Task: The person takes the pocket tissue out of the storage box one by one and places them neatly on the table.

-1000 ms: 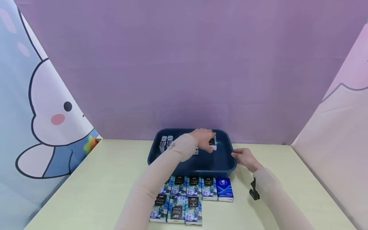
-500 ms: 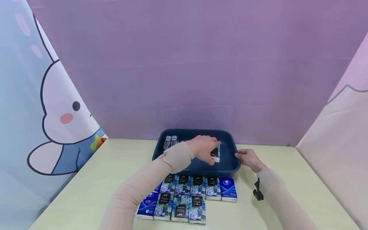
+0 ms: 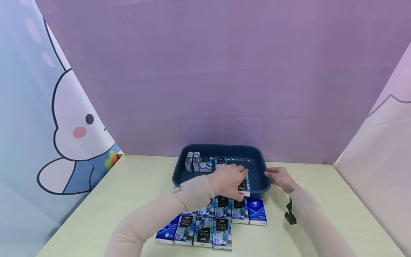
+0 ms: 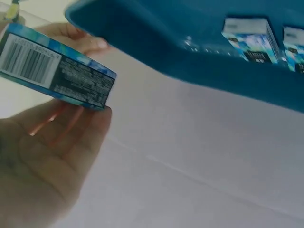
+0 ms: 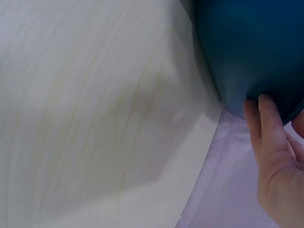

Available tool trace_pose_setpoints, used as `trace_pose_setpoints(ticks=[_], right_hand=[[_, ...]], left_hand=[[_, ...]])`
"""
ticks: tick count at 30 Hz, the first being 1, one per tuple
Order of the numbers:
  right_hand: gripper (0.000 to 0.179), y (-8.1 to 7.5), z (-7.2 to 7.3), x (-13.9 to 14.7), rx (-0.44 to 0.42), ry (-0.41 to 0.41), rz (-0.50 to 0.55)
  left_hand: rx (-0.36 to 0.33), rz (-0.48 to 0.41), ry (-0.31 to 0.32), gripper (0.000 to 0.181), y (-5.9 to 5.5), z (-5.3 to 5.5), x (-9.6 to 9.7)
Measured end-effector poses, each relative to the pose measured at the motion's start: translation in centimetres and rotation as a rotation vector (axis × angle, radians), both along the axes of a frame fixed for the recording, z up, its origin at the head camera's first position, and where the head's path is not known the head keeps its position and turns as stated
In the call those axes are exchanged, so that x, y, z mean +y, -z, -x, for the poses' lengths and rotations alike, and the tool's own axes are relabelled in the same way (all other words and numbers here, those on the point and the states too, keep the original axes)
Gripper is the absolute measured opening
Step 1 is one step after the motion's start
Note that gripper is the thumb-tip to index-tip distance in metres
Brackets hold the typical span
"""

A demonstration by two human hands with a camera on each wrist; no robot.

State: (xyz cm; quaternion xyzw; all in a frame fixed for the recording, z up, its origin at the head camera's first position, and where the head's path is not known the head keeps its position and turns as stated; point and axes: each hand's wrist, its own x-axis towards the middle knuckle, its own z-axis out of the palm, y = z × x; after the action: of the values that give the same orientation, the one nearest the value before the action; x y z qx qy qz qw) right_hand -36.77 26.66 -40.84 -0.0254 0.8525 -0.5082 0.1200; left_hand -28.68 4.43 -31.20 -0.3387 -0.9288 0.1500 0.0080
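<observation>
My left hand pinches a floral tissue pack with a black label, over the front right of the dark blue tub. In the left wrist view the barcode side of the tissue pack faces the camera, between fingers and thumb. My right hand holds the tub's right rim; its fingers lie along the outer wall. Several packs stand inside along the back left, among them a floral pack. My left hand partly hides the pack behind it.
In front of the tub, two rows of tissue packs lie on the pale table: floral packs and blue packs. The left forearm covers part of them. A purple backdrop hangs right behind the tub.
My left hand has come from the back of the tub toward its front edge with the tissue pack. Packs at the back left are now uncovered. The right hand stays at the rim.
</observation>
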Motion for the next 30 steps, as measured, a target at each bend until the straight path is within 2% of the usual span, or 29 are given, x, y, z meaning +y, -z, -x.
trace_pose_setpoints(ticks=[4,9,16,22,26,30], right_hand=[[0.044,0.0,0.1,0.0,-0.007,-0.003,0.002],[0.044,-0.1,0.2,0.0,-0.018,0.008,-0.005],[0.045,-0.1,0.1,-0.1,-0.014,0.002,-0.024],[0.045,0.0,0.1,-0.1,-0.014,0.008,-0.029],[0.045,0.0,0.1,-0.1,-0.015,0.004,-0.024],[0.044,0.0,0.1,-0.1,-0.006,-0.001,-0.018]], left_hand=[[0.029,-0.01,0.015,0.08,0.7,-1.0,-0.1],[0.026,-0.034,0.039,0.079,1.7,-2.2,-0.2],[-0.023,-0.018,0.092,0.079,3.0,-3.8,0.0],[-0.068,-0.007,0.157,0.08,4.2,-4.8,0.2],[-0.107,-0.005,0.169,0.079,5.0,-5.5,0.3],[-0.114,0.003,0.169,0.078,5.9,-6.1,0.5]])
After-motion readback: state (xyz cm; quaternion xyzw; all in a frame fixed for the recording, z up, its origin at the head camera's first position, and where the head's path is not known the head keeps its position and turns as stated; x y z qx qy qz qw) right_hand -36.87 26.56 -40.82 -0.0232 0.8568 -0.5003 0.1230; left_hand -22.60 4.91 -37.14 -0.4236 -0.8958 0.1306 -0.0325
